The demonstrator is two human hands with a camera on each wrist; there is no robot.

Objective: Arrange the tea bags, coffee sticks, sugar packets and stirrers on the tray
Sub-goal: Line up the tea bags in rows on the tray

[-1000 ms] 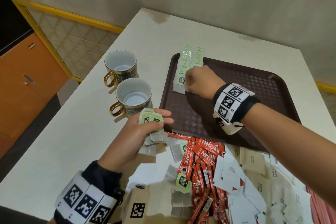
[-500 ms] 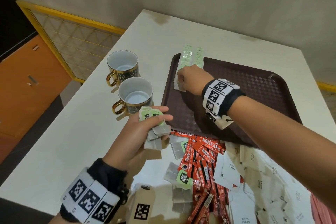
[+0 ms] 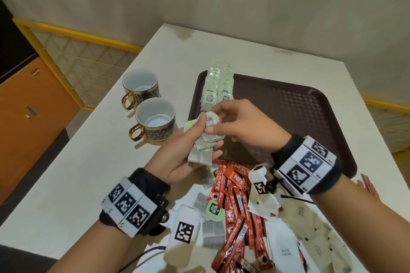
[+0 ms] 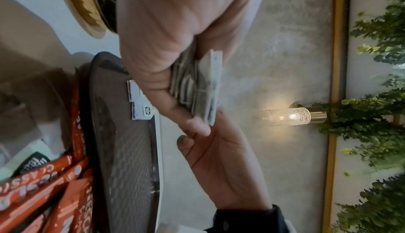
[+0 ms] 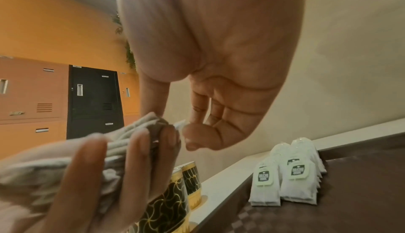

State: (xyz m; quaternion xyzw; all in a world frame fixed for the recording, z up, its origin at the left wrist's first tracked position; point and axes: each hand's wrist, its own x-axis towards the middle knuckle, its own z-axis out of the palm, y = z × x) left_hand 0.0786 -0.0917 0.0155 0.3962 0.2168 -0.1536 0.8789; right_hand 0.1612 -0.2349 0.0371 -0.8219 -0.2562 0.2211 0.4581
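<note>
Early stage. Two rows of tea bags (image 3: 218, 86) already lie on the brown tray (image 3: 288, 108) at its 10 o'clock corner; the rest of the tray is bare. Left hand (image 3: 177, 157) grips a fanned bundle of tea bags (image 3: 203, 150) just over the tray's near-left edge; right hand (image 3: 241, 126) pinches the top bag's tag (image 3: 211, 121), likely peeling it off for the next row. Still on the bench (image 3: 88, 173) at 6 o'clock of the tray: loose tea bags, Nescafe coffee sticks (image 3: 235, 204), white sugar packets (image 3: 285, 250). Stirrers: can't identify any for sure.
</note>
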